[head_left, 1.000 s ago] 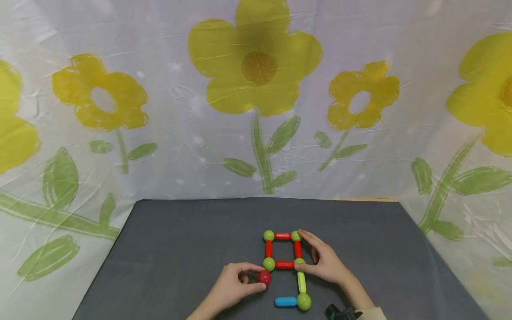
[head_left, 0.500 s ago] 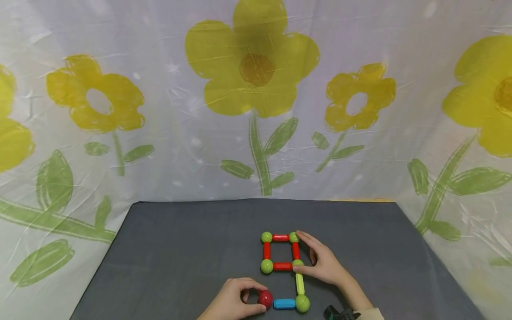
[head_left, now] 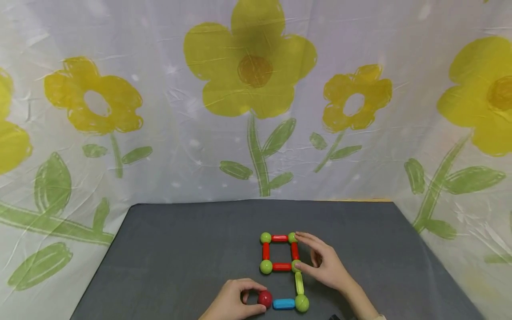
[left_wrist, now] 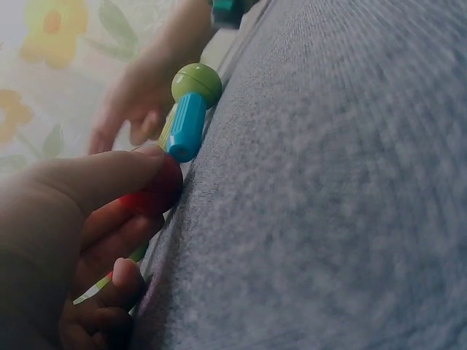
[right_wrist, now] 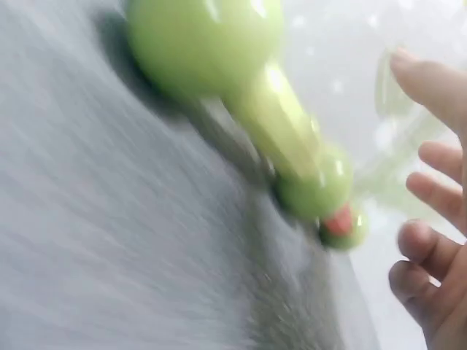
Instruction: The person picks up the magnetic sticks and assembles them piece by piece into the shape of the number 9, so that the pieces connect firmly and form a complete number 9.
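Note:
My left hand (head_left: 234, 298) pinches a red ball (head_left: 265, 298) between thumb and fingers, low over the dark table. The ball sits right at the free end of a blue rod (head_left: 284, 304), whose other end meets a large green ball (head_left: 302, 303). From that ball a yellow-green rod (head_left: 299, 283) leads up to a square of red rods (head_left: 282, 266) with green balls (head_left: 266, 266) at its corners. My right hand (head_left: 326, 263) is beside the square's right side; in the right wrist view its fingers (right_wrist: 430, 84) are spread, apart from the balls, holding nothing.
A dark grey cloth (head_left: 180, 249) covers the table. Behind it hangs a white curtain (head_left: 172, 146) printed with yellow flowers. A small black device (head_left: 334, 317) shows at the bottom edge near my right wrist.
My left hand has brought the red ball from beside the square's near left corner toward me, to the blue rod's end. The right hand has drawn slightly off the square, its forearm shifting.

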Demonstrator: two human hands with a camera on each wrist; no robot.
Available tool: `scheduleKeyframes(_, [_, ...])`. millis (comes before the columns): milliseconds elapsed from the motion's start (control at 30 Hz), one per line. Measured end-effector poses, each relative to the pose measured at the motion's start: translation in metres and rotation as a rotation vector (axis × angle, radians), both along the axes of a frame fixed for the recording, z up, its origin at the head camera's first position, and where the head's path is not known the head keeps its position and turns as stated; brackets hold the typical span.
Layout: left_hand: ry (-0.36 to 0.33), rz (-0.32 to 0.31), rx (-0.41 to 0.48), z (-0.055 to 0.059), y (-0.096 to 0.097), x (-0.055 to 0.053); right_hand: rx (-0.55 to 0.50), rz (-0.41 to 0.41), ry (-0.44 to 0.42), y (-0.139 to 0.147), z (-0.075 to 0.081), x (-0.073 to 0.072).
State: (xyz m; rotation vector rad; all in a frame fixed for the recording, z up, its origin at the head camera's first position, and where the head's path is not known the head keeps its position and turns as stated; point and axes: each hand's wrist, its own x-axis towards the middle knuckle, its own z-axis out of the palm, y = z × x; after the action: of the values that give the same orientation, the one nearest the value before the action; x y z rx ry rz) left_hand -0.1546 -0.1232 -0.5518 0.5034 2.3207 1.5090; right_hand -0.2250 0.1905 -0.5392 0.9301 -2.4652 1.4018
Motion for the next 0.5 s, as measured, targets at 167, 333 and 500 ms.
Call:
scheduleKeyframes(167, [0.002,0.005,-0.012,0.0,0.001,0.002,-0.005,0.048,-0.008,-0.004,0.002,0.035])
scheduleKeyframes(333, [0.031,0.007,-0.009,0.0,0.0,0.0,-0.01,0.11,-0.096,-0.003,-0.006,0.059])
scheduleKeyframes(500, [0.043,0.004,-0.006,0.0,0.001,-0.001,0.0,0.167,-0.138,-0.002,-0.015,0.067])
